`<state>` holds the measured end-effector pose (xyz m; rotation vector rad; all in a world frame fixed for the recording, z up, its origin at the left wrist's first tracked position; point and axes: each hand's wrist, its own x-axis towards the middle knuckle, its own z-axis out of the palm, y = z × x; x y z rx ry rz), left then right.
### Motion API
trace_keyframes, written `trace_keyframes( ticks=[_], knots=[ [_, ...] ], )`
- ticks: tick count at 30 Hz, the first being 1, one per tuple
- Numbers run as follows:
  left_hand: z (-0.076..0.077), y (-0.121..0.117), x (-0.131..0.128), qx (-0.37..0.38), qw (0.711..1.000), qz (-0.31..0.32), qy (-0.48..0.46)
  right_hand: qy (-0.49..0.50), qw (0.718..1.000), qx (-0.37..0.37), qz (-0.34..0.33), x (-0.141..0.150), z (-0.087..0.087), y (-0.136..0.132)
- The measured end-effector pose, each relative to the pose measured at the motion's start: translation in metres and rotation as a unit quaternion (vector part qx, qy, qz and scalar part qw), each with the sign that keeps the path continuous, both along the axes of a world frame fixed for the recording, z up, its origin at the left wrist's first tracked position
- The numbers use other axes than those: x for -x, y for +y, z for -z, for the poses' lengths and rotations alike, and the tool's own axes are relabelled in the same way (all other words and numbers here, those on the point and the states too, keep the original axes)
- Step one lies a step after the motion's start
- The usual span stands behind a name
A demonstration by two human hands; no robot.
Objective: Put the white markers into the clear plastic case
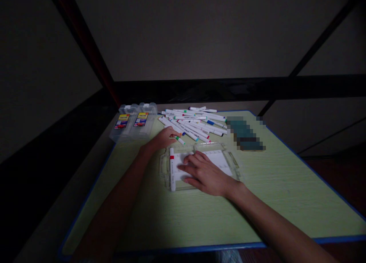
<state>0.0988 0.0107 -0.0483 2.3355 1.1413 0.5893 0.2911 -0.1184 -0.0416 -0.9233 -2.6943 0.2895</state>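
Note:
My left hand [163, 138] is at the near left edge of a pile of white markers [197, 126]. Its fingers are pinched at a marker with a green band [180, 140]; the hand partly hides that marker's end. An orange-tipped marker [179, 134] lies right beside the fingertips. Below, my right hand [204, 173] is open, fingers spread over a clear plastic case [235, 160] that lies flat with a white insert [219, 160] inside. Along the case's left side lies one marker with a red band [172, 169], left of my right fingertips.
Two clear plastic cases with colourful labels [122, 121] [141, 119] stand at the table's back left corner. A pixelated dark green object [246, 133] lies right of the pile. The light green table [286, 202] has a blue edge, with a wall behind.

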Motion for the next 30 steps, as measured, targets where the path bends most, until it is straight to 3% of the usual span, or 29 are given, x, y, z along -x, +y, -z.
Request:
trace_keyframes(
  ticks=[30],
  knots=[
    [0.006,0.0044,0.0033,-0.055,0.997,0.009,0.049,0.001,1.0,-0.014,-0.001,0.0002,-0.0002,-0.0009]
  ],
)
